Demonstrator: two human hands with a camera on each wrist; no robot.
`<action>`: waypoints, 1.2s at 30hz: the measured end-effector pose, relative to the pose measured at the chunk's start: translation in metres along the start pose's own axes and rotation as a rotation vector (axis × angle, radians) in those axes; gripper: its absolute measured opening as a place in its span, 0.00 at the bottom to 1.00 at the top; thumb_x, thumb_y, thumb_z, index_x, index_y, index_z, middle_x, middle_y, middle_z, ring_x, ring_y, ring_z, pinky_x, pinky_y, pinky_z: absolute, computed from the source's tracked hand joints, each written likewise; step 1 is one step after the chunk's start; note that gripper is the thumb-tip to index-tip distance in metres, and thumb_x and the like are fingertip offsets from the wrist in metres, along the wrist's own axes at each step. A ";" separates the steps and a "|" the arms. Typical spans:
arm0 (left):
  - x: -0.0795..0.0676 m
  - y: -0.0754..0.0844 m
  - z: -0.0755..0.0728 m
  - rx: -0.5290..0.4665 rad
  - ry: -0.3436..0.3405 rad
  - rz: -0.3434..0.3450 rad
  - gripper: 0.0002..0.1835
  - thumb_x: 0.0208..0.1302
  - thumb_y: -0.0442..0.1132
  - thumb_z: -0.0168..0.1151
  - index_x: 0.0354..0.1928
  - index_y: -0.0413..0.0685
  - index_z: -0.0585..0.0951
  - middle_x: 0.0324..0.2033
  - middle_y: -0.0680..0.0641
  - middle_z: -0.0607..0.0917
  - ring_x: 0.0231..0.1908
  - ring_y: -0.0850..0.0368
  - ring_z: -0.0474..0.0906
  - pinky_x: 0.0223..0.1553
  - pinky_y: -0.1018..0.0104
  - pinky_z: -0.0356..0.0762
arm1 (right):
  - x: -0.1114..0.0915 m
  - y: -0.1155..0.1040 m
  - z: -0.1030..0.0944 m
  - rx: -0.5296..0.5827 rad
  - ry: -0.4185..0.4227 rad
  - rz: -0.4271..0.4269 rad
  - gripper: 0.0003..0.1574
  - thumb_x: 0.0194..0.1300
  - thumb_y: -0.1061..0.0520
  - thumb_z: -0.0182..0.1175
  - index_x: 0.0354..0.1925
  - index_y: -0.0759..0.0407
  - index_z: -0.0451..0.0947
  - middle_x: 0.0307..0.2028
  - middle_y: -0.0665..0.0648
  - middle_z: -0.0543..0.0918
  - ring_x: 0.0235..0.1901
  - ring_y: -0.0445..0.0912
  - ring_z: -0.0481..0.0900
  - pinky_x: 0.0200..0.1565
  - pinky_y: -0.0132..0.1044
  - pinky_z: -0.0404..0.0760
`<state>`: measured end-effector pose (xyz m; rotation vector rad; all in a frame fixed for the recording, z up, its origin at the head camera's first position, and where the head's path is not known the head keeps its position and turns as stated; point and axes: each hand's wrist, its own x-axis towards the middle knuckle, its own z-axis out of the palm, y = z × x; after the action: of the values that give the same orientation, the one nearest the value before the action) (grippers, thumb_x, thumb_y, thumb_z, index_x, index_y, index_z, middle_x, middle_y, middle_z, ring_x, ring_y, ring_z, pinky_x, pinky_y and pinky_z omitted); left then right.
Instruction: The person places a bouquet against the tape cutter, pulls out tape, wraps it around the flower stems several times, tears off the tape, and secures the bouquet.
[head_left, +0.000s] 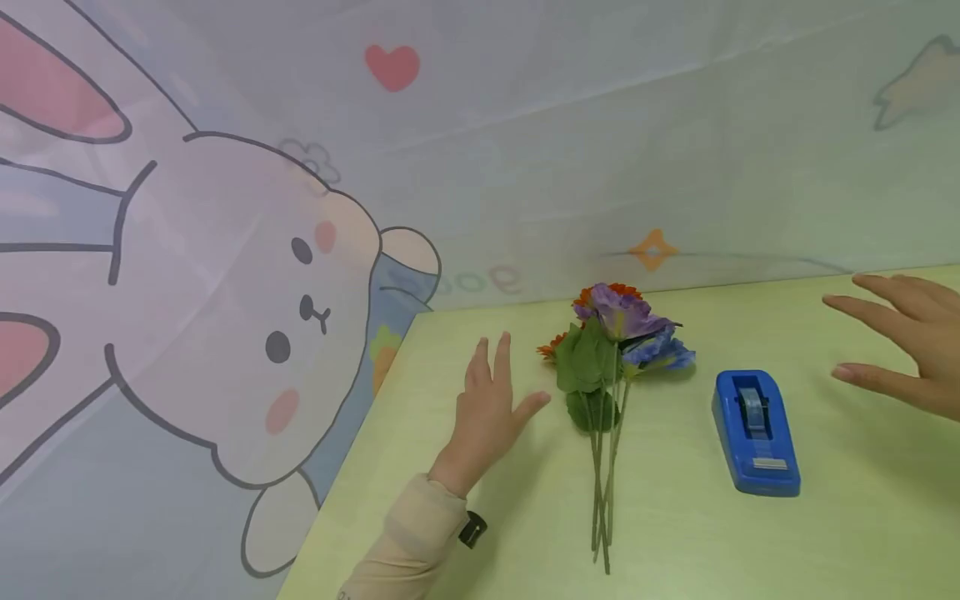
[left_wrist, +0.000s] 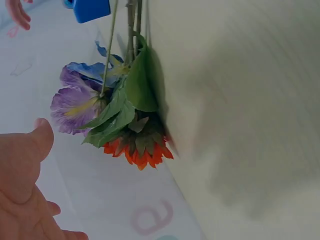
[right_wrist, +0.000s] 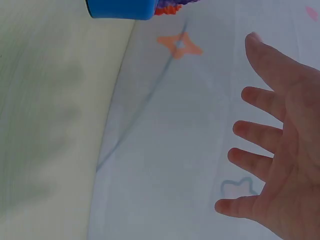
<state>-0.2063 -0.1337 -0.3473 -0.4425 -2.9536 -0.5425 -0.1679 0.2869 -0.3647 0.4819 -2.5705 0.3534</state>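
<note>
A bunch of artificial flowers (head_left: 618,321) lies on the table, its purple, blue and orange blooms toward the back wall and its thin stems (head_left: 602,492) toward the front. Just left of it, my left hand (head_left: 483,421) hovers with fingers extended and thumb spread, holding nothing. To the right of the flowers sits a blue tape dispenser (head_left: 757,433) with a roll of clear tape in it. My right hand (head_left: 918,342) is held over the table beyond the dispenser, fingers apart and grasping nothing. In the right wrist view all its fingers (right_wrist: 257,135) show spread.
The pale yellow-green table (head_left: 675,533) meets a cloth backdrop (head_left: 562,167) along its far edge. A cartoon rabbit (head_left: 225,333) is printed on the backdrop at the left. A black wrist strap (head_left: 472,529) shows at the left sleeve.
</note>
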 end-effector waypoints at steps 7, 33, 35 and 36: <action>-0.002 -0.001 0.000 0.046 -0.017 0.002 0.47 0.62 0.63 0.51 0.73 0.49 0.42 0.70 0.36 0.42 0.68 0.38 0.44 0.50 0.37 0.65 | 0.018 -0.016 -0.001 -0.097 -0.092 0.004 0.50 0.48 0.36 0.67 0.62 0.60 0.63 0.58 0.72 0.64 0.56 0.68 0.60 0.42 0.71 0.63; -0.006 -0.002 0.032 0.158 -0.161 0.042 0.46 0.61 0.64 0.53 0.71 0.45 0.51 0.69 0.37 0.51 0.65 0.39 0.51 0.48 0.43 0.71 | 0.059 -0.063 0.004 0.169 -0.257 -0.162 0.32 0.56 0.50 0.67 0.57 0.61 0.72 0.55 0.65 0.73 0.54 0.62 0.69 0.47 0.59 0.70; -0.007 -0.001 0.034 0.160 -0.178 0.037 0.45 0.60 0.63 0.54 0.70 0.42 0.54 0.67 0.37 0.54 0.63 0.40 0.55 0.47 0.47 0.72 | 0.061 -0.069 0.007 0.214 -0.251 -0.192 0.30 0.57 0.51 0.67 0.56 0.59 0.73 0.54 0.62 0.75 0.53 0.60 0.71 0.46 0.57 0.72; -0.007 0.000 0.036 0.157 -0.186 0.035 0.45 0.60 0.63 0.55 0.69 0.41 0.55 0.66 0.37 0.56 0.62 0.40 0.56 0.46 0.49 0.73 | 0.063 -0.073 0.010 0.239 -0.254 -0.211 0.29 0.57 0.52 0.66 0.55 0.59 0.73 0.53 0.60 0.75 0.53 0.59 0.72 0.46 0.56 0.73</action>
<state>-0.2016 -0.1230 -0.3817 -0.5545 -3.1268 -0.2756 -0.1939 0.2012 -0.3292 0.9307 -2.6966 0.5583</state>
